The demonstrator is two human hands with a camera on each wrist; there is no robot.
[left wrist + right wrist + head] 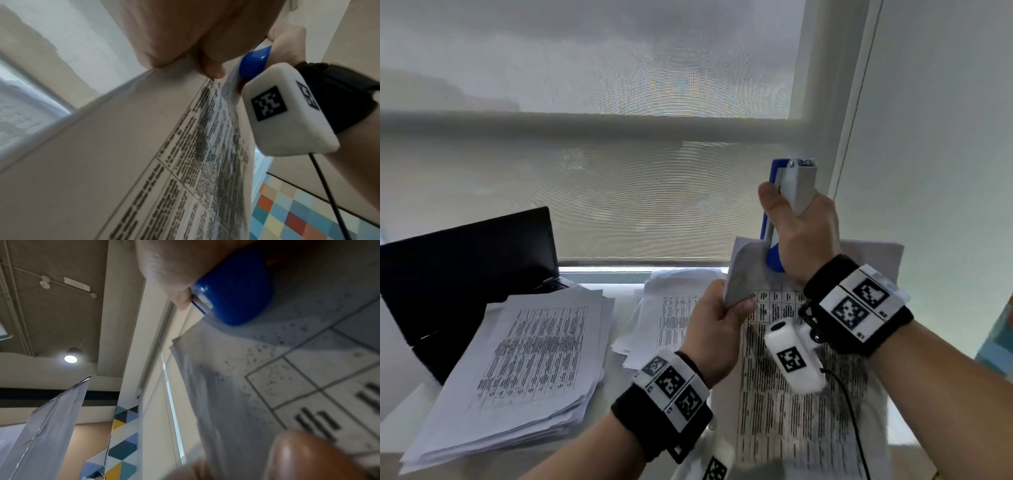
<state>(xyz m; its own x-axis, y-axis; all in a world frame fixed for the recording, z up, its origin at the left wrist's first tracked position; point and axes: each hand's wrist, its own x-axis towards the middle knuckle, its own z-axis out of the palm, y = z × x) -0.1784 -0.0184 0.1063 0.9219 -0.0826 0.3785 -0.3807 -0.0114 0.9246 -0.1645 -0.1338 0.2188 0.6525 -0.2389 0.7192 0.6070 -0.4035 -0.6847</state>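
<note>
My right hand point(796, 219) grips a blue and grey stapler point(784, 202) held upright, its blue nose point(236, 293) pointing down onto the top left corner of a printed sheaf of paper point(801, 394). My left hand point(719, 318) pinches that sheaf near the same corner, where the top sheet curls up point(743, 274). In the left wrist view the left hand's fingers point(209, 65) pinch the paper's edge point(168, 146), and the stapler's blue nose point(255, 61) is just beyond them. The sheaf is lifted off the desk toward me.
A thick stack of printed pages point(527, 370) lies at the left of the white desk. A smaller loose pile point(667, 315) sits in the middle. An open black laptop point(465, 281) stands at the far left. A window blind point(619, 171) rises behind the desk.
</note>
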